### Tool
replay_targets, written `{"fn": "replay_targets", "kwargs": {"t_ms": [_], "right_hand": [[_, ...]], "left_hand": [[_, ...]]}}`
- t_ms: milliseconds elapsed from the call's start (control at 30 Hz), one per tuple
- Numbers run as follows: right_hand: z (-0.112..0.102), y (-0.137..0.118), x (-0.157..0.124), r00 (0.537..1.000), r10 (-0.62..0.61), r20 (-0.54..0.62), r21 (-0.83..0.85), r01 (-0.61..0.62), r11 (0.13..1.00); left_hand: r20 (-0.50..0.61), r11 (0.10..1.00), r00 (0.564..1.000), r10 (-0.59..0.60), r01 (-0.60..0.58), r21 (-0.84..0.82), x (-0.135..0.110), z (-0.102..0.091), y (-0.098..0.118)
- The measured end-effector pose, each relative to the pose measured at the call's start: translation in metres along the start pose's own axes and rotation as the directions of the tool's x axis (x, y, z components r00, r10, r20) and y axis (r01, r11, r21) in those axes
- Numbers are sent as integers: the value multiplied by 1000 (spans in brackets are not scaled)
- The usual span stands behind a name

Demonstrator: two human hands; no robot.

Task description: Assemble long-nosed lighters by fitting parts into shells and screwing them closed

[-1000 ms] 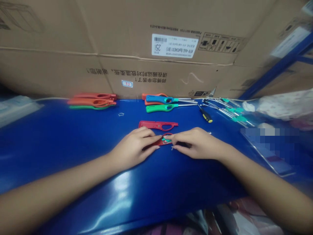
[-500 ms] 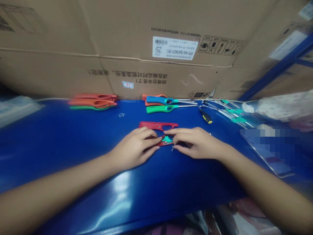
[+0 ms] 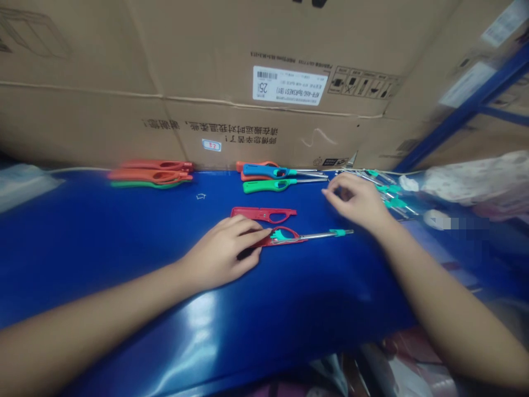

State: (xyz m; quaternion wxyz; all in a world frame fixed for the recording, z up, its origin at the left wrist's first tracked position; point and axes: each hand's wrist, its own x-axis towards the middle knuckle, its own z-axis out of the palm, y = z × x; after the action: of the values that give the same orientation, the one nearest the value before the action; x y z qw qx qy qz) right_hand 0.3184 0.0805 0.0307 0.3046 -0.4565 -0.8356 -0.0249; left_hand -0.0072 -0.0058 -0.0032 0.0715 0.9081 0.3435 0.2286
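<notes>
My left hand [image 3: 225,251] lies on the blue table [image 3: 103,242], fingers and thumb closed on the handle end of a red lighter half [image 3: 289,237] with a teal trigger and a metal rod pointing right. A separate red shell half [image 3: 264,213] lies just behind it. My right hand [image 3: 357,201] is farther back right, fingers curled over the spot where the black-and-yellow screwdriver [image 3: 343,193] lies; only a dark bit of it shows between the fingers.
Blue, green and orange lighters [image 3: 281,177] lie at the back centre. A stack of orange and green shells [image 3: 151,173] sits back left. Metal rods with teal parts [image 3: 390,190] lie right of my right hand. Cardboard boxes [image 3: 206,82] wall off the back.
My right hand left the red lighter and moved back and right onto the screwdriver. The lighter's rod and teal trigger are now uncovered. My left hand stayed put.
</notes>
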Motion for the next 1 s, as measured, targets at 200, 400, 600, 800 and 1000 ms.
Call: {"fn": "replay_targets", "kwargs": {"t_ms": [200, 400, 600, 800, 1000], "right_hand": [[-21, 68, 3, 774, 633, 4, -458, -562, 689], [-36, 98, -6, 597, 801, 42, -560, -650, 514], [-24, 105, -9, 621, 784, 2, -564, -646, 514], [-16, 114, -13, 597, 801, 50, -563, -645, 516], [-17, 118, -11, 608, 781, 144, -541, -613, 576]], "left_hand": [[-22, 1000, 1000, 15, -14, 3, 0, -2, 1], [-17, 1000, 1000, -2, 2, 24, 0, -3, 2], [-38, 1000, 999, 5, -4, 18, 1, -2, 2], [-35, 1000, 999, 1, -1, 11, 1, -1, 1], [-19, 1000, 1000, -1, 1, -3, 2, -4, 2]]}}
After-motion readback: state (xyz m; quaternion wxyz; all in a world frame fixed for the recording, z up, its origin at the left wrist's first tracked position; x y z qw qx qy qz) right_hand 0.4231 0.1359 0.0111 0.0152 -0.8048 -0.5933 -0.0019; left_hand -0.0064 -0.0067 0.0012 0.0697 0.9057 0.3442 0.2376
